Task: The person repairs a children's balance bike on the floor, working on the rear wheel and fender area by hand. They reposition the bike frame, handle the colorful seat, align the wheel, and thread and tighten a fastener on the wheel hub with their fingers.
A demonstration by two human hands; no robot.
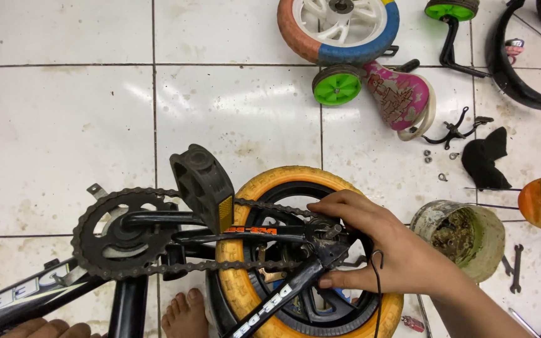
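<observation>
Our right hand [380, 241] works at the rear hub of a small bicycle lying on the tiled floor [64, 125].

Our right hand closes its fingers around the axle area of the yellow-tyred rear wheel [245, 200], low in the view. Only the fingertips of our left hand [45, 328] show at the bottom edge, so we cannot tell its grip. We judge the black frame [264, 307] stiff and heavy, best held by its tubes; the chain [220, 266] looks greasy, limp and slippery; the black pedal [203, 184] stands upright. 1 grimy tub [464, 241] sits near.
</observation>
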